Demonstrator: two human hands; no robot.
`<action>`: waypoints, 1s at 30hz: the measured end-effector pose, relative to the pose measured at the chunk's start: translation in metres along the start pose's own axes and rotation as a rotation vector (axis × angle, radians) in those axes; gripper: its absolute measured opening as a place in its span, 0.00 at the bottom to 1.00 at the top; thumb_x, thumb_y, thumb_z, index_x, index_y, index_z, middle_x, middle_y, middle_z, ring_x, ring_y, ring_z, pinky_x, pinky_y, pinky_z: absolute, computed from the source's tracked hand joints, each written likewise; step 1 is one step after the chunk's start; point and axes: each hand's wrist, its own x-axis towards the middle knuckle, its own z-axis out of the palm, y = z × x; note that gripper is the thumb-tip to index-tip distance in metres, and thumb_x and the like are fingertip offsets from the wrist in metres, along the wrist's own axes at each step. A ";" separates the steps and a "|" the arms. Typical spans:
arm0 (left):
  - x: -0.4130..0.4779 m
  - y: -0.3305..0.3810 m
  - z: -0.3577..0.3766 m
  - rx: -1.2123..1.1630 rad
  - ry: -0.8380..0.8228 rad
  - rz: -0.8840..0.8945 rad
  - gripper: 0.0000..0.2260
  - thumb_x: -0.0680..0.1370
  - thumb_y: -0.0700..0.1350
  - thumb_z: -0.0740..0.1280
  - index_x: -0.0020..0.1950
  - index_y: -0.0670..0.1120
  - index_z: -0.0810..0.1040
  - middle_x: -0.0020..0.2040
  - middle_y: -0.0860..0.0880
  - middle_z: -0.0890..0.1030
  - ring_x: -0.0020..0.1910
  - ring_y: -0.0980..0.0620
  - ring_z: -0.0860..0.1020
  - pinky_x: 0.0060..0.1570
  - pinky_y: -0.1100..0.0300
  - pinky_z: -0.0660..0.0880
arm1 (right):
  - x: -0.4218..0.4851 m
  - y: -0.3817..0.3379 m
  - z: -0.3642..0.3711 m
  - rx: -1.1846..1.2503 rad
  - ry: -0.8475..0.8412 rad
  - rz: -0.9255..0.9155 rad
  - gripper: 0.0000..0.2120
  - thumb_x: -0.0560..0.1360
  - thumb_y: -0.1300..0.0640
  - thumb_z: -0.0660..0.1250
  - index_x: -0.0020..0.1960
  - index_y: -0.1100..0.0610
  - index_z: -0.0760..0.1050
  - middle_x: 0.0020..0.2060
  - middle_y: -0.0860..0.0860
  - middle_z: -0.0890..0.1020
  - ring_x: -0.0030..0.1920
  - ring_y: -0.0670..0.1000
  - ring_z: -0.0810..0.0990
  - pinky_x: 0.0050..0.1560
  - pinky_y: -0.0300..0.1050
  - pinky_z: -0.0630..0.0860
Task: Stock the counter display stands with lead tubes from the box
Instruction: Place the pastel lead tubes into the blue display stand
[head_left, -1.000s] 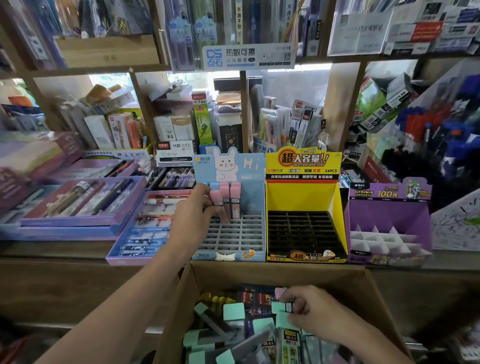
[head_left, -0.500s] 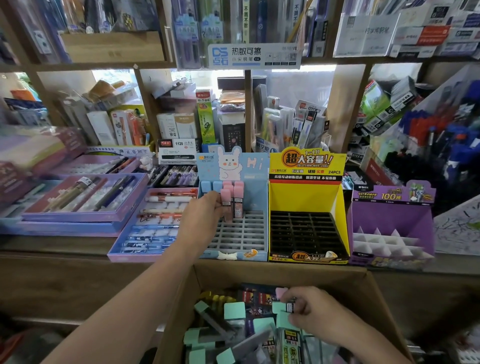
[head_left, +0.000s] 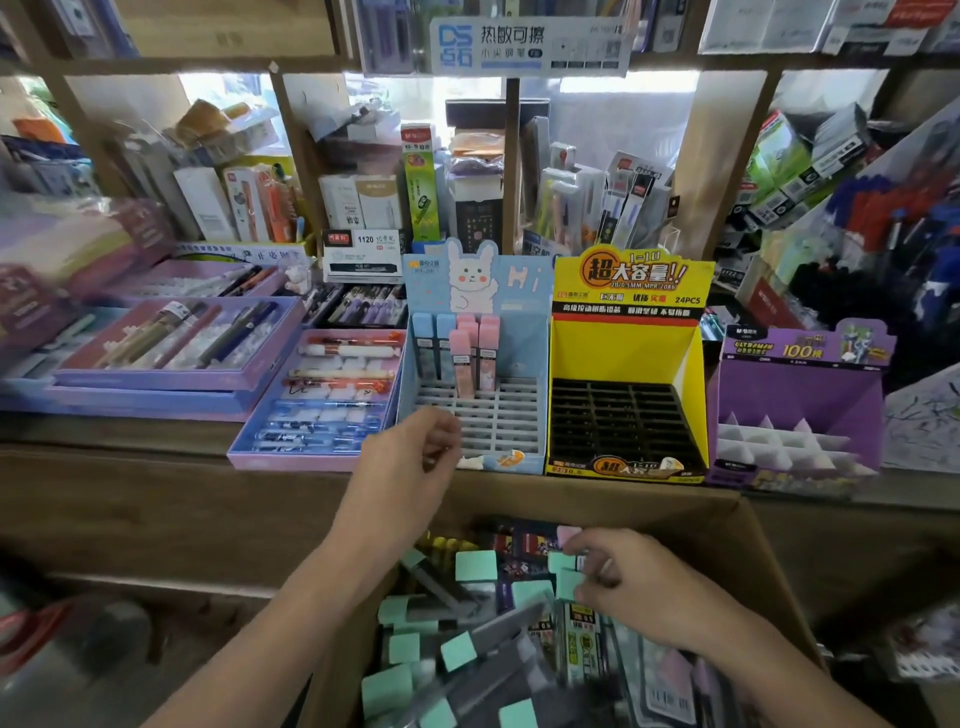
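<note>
The blue rabbit display stand (head_left: 524, 415) on the counter holds two blue-capped and several pink-capped lead tubes (head_left: 462, 358) in its back rows. My left hand (head_left: 410, 457) hovers in front of this stand with loosely curled fingers, holding nothing. Below it, the cardboard box (head_left: 748, 525) is full of green-capped lead tubes (head_left: 475, 566). My right hand (head_left: 623, 582) is inside the box and pinches a green-capped tube (head_left: 566, 582) among the pile. The yellow stand (head_left: 623, 353) and the purple stand (head_left: 795, 395) hold no tubes.
Purple and blue pen gift trays (head_left: 322, 400) lie on the counter left of the stands. Shelves of stationery boxes (head_left: 363, 202) rise behind them. Racks of pens (head_left: 883, 218) crowd the right side. The wooden counter edge (head_left: 156, 457) runs just behind the box.
My left hand has let go of the pink tube in the blue stand and drawn back toward the box. The right hand stays in the box, shifted slightly.
</note>
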 end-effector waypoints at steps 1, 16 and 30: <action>-0.011 0.000 0.003 -0.004 -0.054 -0.017 0.10 0.79 0.42 0.72 0.59 0.52 0.80 0.47 0.62 0.82 0.49 0.70 0.78 0.46 0.78 0.73 | -0.001 -0.002 0.002 -0.011 0.005 -0.012 0.22 0.78 0.51 0.73 0.71 0.45 0.73 0.51 0.44 0.79 0.49 0.45 0.81 0.52 0.42 0.79; -0.082 -0.028 0.038 0.052 -0.442 -0.165 0.10 0.77 0.47 0.74 0.56 0.56 0.81 0.46 0.62 0.81 0.46 0.68 0.79 0.41 0.78 0.72 | -0.023 0.004 0.013 -0.082 0.102 0.147 0.24 0.78 0.55 0.73 0.72 0.50 0.72 0.59 0.46 0.79 0.57 0.46 0.80 0.59 0.44 0.78; -0.080 -0.039 0.042 0.079 -0.473 -0.181 0.24 0.75 0.51 0.76 0.69 0.58 0.74 0.61 0.60 0.75 0.51 0.68 0.76 0.47 0.76 0.70 | 0.003 0.022 0.013 -0.219 0.178 0.187 0.22 0.79 0.57 0.69 0.71 0.52 0.71 0.66 0.52 0.73 0.69 0.57 0.72 0.72 0.58 0.69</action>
